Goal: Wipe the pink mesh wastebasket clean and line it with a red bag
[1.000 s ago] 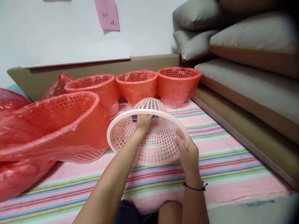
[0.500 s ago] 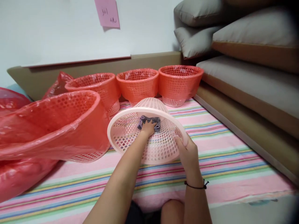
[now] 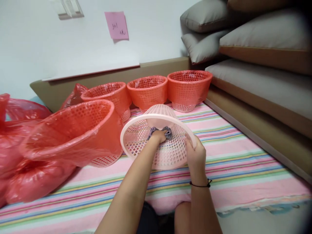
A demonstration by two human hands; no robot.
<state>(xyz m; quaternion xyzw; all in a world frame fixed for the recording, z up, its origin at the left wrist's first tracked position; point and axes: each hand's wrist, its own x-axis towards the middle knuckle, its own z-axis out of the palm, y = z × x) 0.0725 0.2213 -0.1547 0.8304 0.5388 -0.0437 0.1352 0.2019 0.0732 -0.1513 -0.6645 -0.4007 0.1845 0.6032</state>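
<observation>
Head view: I have the pale pink basket (image 3: 170,156) tipped over the striped sheet (image 3: 239,152), mouth towards me. My right hand (image 3: 196,153) pinches its rim, thumb inside and fingers outside. My left hand (image 3: 159,136) reaches inside the basket, over a bunched grey cloth (image 3: 168,134); I cannot tell whether those fingers close round it. I judge the basket light and smooth, stiff at its thick rim, springier in the perforated wall, and apt to roll; that rim is where I'd hold it. The cloth looks soft and limp, best taken by its gathered middle. 4 red-lined baskets (image 3: 190,87) stand near the basket, 3 behind and 1 to its left. I see no brand on it. Above and behind it, a pink note (image 3: 117,25) reads "301", with a handwritten mark beneath that I cannot make out.
</observation>
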